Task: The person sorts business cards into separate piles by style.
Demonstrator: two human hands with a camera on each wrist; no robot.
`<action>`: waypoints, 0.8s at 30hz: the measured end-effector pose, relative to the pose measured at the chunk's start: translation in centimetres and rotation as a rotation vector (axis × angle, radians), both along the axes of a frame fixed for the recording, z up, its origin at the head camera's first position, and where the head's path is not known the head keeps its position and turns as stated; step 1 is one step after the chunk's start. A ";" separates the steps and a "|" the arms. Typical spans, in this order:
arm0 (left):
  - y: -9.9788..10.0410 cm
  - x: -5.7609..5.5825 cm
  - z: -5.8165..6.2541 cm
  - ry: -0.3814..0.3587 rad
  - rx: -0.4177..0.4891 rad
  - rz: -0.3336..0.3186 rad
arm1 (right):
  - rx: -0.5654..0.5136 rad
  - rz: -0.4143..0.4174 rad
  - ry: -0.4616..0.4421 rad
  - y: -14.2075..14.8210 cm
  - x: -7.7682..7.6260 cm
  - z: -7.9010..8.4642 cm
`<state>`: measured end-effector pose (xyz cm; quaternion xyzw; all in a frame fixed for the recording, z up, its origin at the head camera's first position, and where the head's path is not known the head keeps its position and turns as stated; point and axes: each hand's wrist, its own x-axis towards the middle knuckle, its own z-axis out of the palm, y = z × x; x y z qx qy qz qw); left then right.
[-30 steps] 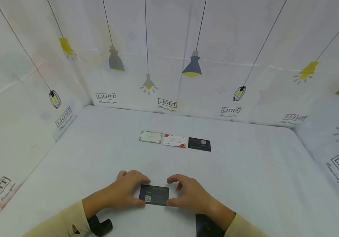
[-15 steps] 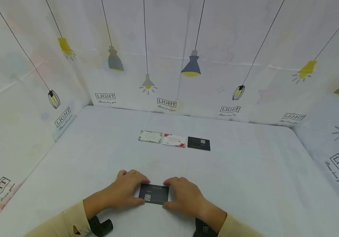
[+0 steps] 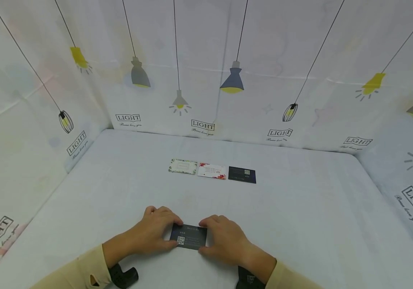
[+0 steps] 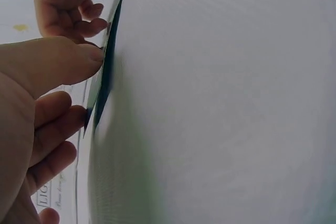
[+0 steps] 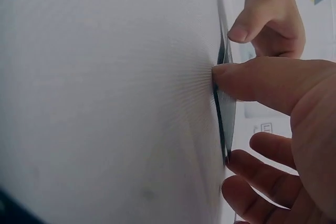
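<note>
A black business card (image 3: 189, 237) with a QR code lies on the white-covered table between both hands. My left hand (image 3: 156, 230) holds its left end, thumb at the near edge and a finger at the far edge. At the right end, my right hand (image 3: 224, 239) grips the card the same way. In the left wrist view the dark card edge (image 4: 109, 61) runs under the thumb and looks split into two thin layers at one corner. The right wrist view shows the thumb pressing at the near edge of the card (image 5: 227, 124).
Beyond the hands lie a green-bordered card (image 3: 183, 166), a white card with red flowers (image 3: 211, 171) and another black card (image 3: 241, 175) in a row. A black object (image 3: 250, 279) shows beside the right wrist. Lamp-printed cloth (image 3: 206, 72) hangs behind the table.
My right hand has moved a little left, and its finger and thumb have closed in on the card's right end. My left hand stays nearly where it was.
</note>
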<state>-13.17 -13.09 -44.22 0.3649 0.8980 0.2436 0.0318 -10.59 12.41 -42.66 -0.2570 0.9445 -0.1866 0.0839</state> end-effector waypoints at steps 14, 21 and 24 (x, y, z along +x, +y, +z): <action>0.3 -0.2 0.2 -0.003 0.086 0.004 | -0.032 -0.028 0.033 1.1 -0.1 0.9; 1.4 -0.7 0.4 0.044 0.107 -0.008 | -0.075 -0.058 0.037 2.4 -0.5 1.5; 2.3 -1.0 0.5 0.057 0.126 -0.011 | -0.097 -0.076 0.044 3.4 -0.7 1.6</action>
